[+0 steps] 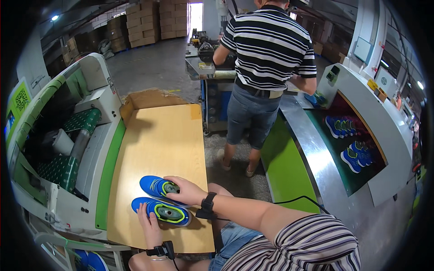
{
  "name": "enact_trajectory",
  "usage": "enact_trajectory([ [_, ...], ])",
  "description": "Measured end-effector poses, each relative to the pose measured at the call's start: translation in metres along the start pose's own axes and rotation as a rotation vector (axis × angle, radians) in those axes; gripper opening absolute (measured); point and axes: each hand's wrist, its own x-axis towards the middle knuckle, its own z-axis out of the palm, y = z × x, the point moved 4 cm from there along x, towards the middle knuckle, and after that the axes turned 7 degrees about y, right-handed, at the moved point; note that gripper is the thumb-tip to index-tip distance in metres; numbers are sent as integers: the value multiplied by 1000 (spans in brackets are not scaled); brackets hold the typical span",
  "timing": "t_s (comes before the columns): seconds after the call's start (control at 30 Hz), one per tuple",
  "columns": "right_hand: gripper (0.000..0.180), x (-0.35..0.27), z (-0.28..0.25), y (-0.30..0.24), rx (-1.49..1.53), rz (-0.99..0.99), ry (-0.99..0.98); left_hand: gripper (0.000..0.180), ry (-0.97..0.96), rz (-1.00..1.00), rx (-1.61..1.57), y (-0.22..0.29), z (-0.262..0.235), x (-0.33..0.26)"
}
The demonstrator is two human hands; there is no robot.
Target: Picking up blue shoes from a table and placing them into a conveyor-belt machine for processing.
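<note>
Two blue sneakers with lime-yellow collars lie side by side on a light wooden table, toes pointing left. My right hand (183,191) is wrapped over the heel end of the far sneaker (151,184), hiding part of its opening. Against the side of the near sneaker (148,204) rests my left hand (148,221), its fingers and thumb bent onto the upper. A hard grey-green form (169,213) with a dark hole, like a shoe last, fills the near sneaker's opening. Similar grey-green material shows in the far one. Black straps with small devices circle both wrists.
The wooden table (158,144) has cardboard (149,97) along its far edge. At left stands a machine with a green patterned belt (58,171). More blue sneakers (355,156) sit on a conveyor at right. A co-worker in a striped shirt (271,49) stands ahead, back turned.
</note>
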Motion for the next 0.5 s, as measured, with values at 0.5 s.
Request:
enact_trajectory([
  [0.5, 66, 3, -5, 6, -4, 50, -29, 47, 72, 15, -15, 0, 7, 3],
])
